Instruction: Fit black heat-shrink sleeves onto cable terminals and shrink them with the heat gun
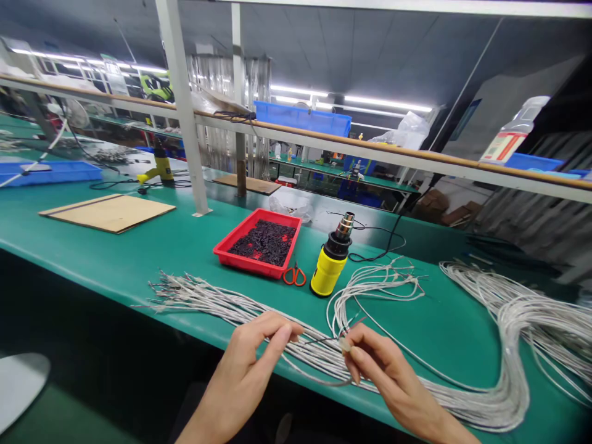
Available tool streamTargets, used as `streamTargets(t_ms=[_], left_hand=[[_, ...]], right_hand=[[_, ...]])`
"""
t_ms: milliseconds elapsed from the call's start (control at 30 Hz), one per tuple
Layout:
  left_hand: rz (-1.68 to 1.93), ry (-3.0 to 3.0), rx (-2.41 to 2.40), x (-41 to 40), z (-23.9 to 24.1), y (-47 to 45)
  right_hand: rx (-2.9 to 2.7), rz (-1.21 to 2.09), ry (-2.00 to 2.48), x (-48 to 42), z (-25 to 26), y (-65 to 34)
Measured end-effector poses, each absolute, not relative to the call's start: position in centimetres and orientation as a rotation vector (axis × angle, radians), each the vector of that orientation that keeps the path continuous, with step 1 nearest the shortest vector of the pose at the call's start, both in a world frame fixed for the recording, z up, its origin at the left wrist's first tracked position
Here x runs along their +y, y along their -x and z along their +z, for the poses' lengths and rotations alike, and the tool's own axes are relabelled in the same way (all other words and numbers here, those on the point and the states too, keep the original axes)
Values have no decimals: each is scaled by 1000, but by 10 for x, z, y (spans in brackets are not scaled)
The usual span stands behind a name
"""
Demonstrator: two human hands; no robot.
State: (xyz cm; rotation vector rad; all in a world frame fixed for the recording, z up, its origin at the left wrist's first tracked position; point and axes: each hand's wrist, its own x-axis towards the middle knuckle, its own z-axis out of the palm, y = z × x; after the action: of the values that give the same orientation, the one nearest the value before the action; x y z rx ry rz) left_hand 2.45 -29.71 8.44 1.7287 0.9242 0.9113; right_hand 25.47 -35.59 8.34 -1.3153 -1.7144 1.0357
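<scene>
My left hand (252, 364) and my right hand (383, 370) meet at the near edge of the green bench (139, 246). Both pinch the same thin white wire (324, 339), whose dark tip runs between the fingertips. The left fingers close on the wire's end; the right thumb and forefinger grip it a little further along. Under the hands lies a long bundle of white wires (222, 302) with bare ends fanned out to the left. A second thick bundle (513, 345) loops round at the right.
A red tray (256, 243) of small black parts sits beyond the hands, with orange-handled scissors (295, 275) and an upright yellow heat gun (330, 262) beside it. A cardboard sheet (108, 213), a white post (185, 111) and a blue tray (46, 172) stand further left.
</scene>
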Motion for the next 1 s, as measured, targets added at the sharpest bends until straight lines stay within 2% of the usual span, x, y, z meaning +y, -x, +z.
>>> streamTargets(t_ms=[333, 600, 800, 1000], left_hand=[[787, -1743, 949, -298, 81, -33], [832, -2121, 1080, -298, 75, -32], [839, -1941, 998, -295, 76, -30], [966, -2022, 939, -294, 72, -31]], right_hand=[[-1705, 1067, 1319, -356, 84, -254], [-1768, 970, 1441, -354, 86, -252], [-1566, 1224, 1308, -349, 82, -256], [-1381, 1414, 1198, -349, 80, -258]])
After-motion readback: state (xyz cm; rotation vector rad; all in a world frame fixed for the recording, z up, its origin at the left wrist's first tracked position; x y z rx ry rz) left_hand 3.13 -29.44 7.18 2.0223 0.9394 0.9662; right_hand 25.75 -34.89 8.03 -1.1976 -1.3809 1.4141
